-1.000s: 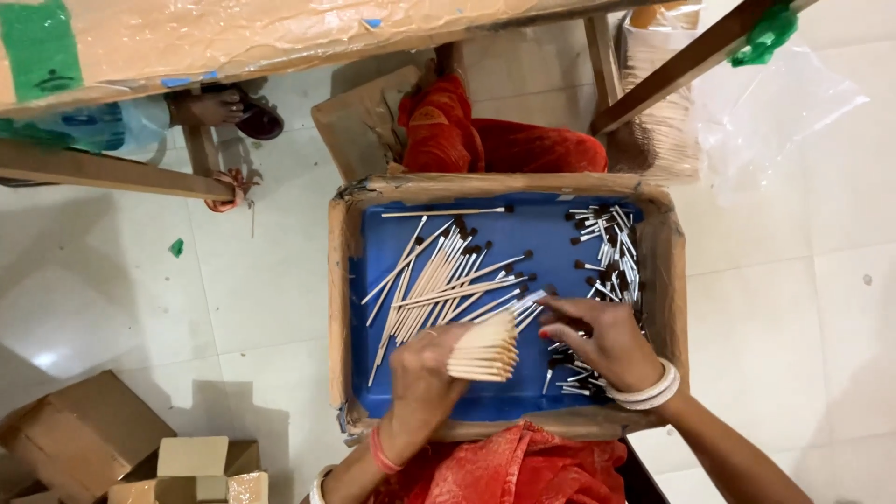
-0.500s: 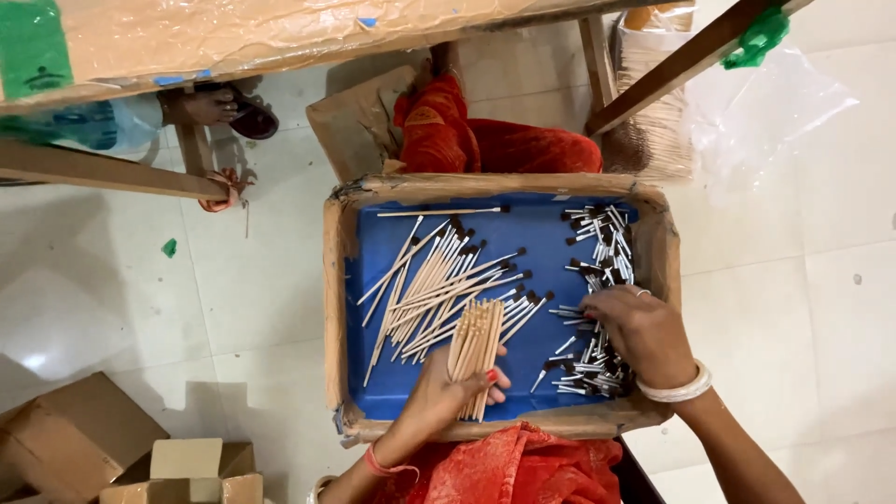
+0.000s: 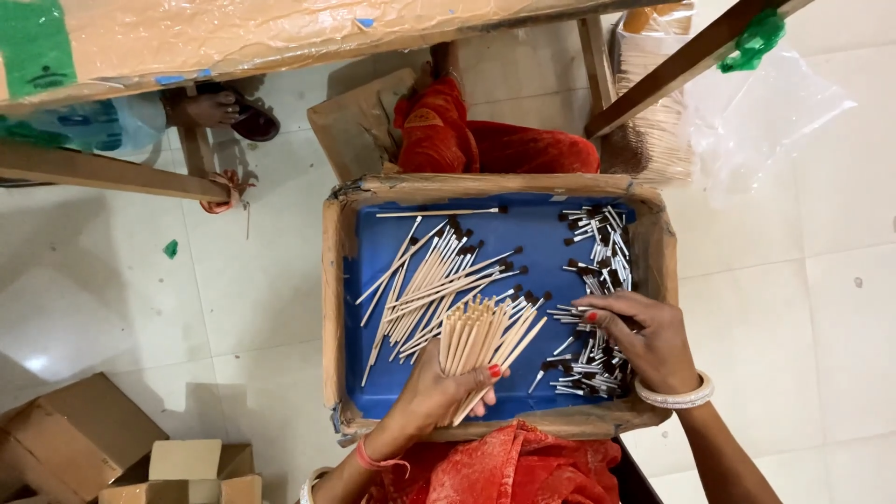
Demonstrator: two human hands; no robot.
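My left hand (image 3: 437, 390) grips a bundle of wooden sticks (image 3: 478, 338). My right hand (image 3: 644, 338), fingers loosely curled, rests on small black-tipped pieces (image 3: 597, 280). Loose brushes (image 3: 434, 275) lie left, inside the cardboard tray (image 3: 332, 280).

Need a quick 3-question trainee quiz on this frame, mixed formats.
1. True or false: the left hand grips a bundle of wooden sticks.
2. What do the right hand fingers rest on? A) the pile of small black-tipped pieces B) the cardboard boxes C) the clear plastic bag
3. Fill in: the cardboard tray has a ____ coloured lining.

Key: 1 true; 2 A; 3 blue.
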